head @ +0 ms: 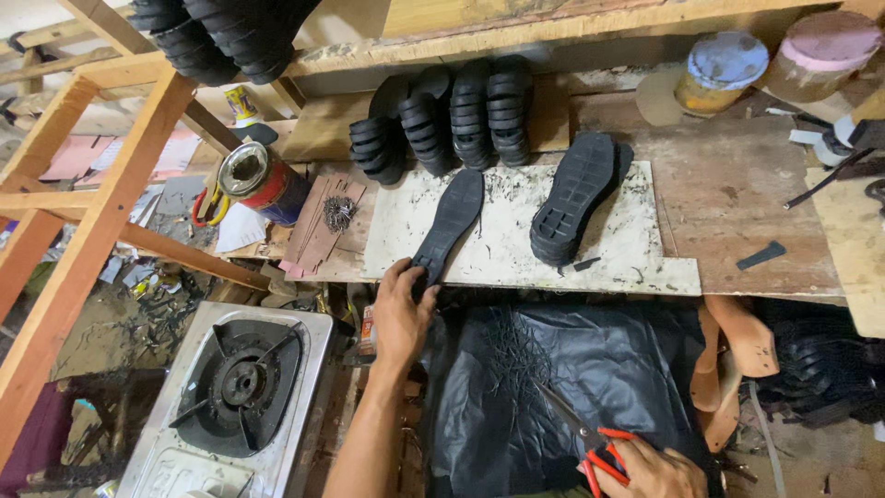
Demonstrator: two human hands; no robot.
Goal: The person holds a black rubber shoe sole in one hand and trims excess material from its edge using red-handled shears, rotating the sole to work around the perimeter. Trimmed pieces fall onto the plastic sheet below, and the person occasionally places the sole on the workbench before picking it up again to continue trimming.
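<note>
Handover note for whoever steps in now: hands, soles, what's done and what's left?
Left hand: fingers on the near end of a flat black sole lying on the white board.
Right hand: grip closed on red-handled scissors over the black sheet.
A stack of soles lies on the board, more stand on edge behind.
Done: black trimmings already lie on the sheet.
Left: cannot tell which soles are untrimmed.
</note>
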